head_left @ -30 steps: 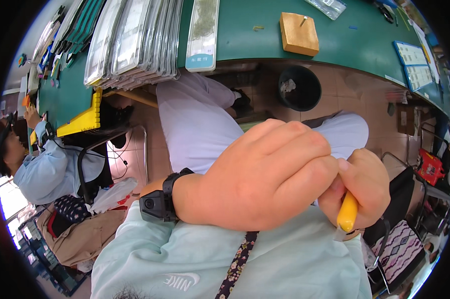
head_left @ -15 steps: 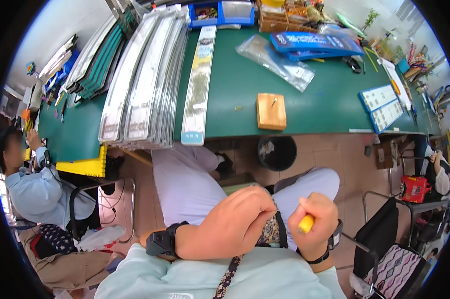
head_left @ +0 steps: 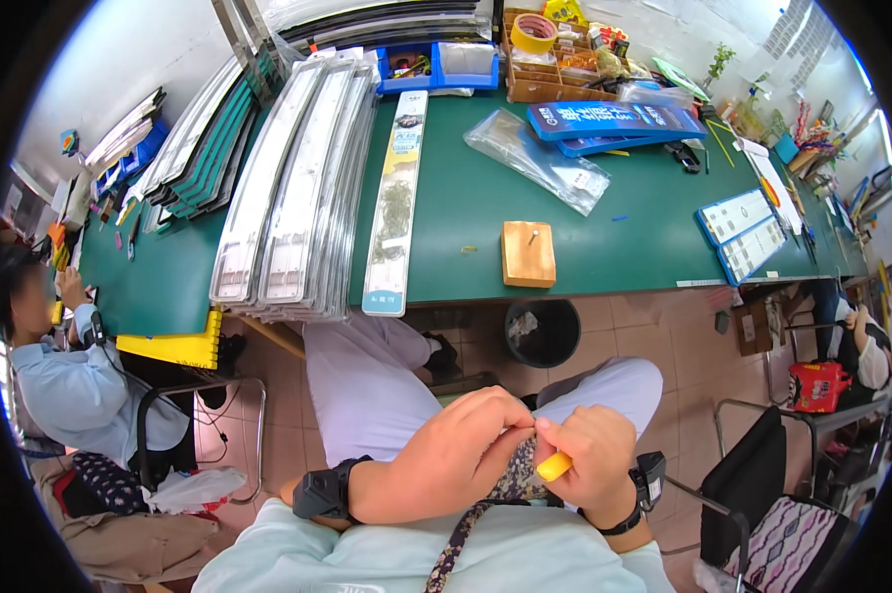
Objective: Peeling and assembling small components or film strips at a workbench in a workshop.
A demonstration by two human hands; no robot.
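Note:
My left hand (head_left: pixel 456 447) is closed over my lap, its thumb and fingertips pinched together; what they hold, if anything, is too small to make out. Wrapped round a yellow-handled tool (head_left: pixel 554 465), my right hand (head_left: pixel 596 450) meets the left at the fingertips. Only the rounded yellow handle end shows; the tool's other end is hidden. Dark floral cloth (head_left: pixel 513 478) lies under the hands, with a strap of the same print (head_left: pixel 456 542) running down my shirt. Ahead on the green table (head_left: pixel 446 217) sits a square wooden block (head_left: pixel 527 259) with a nail-like metal pin standing in it.
Stacked long clear-plastic packages (head_left: pixel 288 198) fill the table's left, beside a long printed card (head_left: pixel 391 212). Blue packages (head_left: pixel 614 121) and a clear bag (head_left: pixel 535 158) lie farther back. A black bin (head_left: pixel 543 336) stands below the edge. One person (head_left: pixel 80 376) sits left, another far right.
My right hand has moved left with the yellow-handled tool, so its fingertips now meet the left hand's. The view has tilted up slightly, and the table things appear lower.

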